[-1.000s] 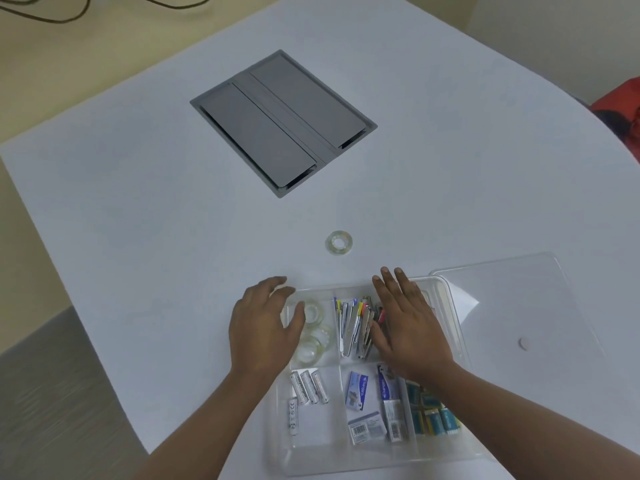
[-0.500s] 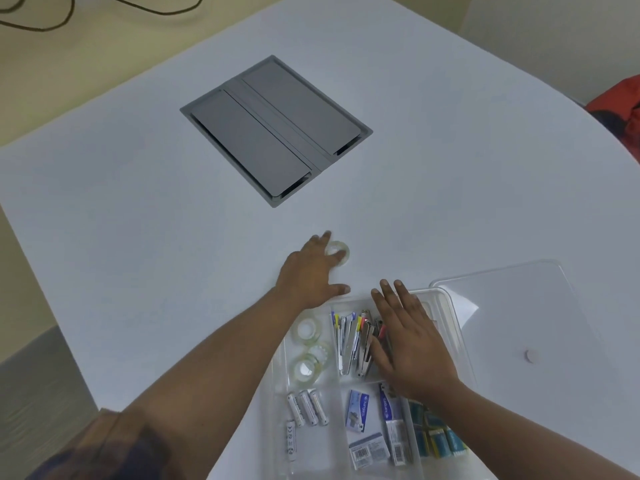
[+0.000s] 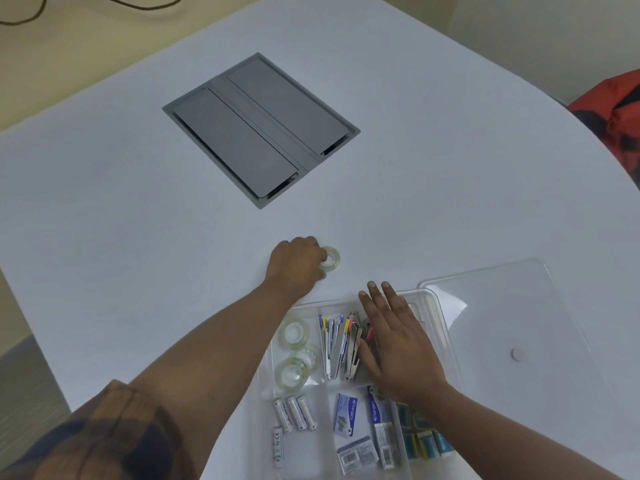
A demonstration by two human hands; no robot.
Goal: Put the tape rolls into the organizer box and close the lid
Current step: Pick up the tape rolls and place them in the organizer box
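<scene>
A clear tape roll (image 3: pixel 330 259) lies on the white table just beyond the clear organizer box (image 3: pixel 437 306). My left hand (image 3: pixel 296 265) is curled over the roll's left side, fingers closed on it. Several more tape rolls (image 3: pixel 294 351) sit in the box's far-left compartment. My right hand (image 3: pixel 394 344) rests flat and spread on the box, over the pens and clips. The clear lid (image 3: pixel 512 327) lies on the table to the right of the box.
A grey recessed cable hatch (image 3: pixel 261 128) sits in the table beyond the hands. Batteries (image 3: pixel 294 415), staple packs (image 3: pixel 346 414) and erasers fill the box's near compartments. A red and dark object (image 3: pixel 613 112) is at the right edge.
My left hand left the box's tape compartment, reached forward to the loose roll and closed its fingers on it. My right hand stayed on the box.
</scene>
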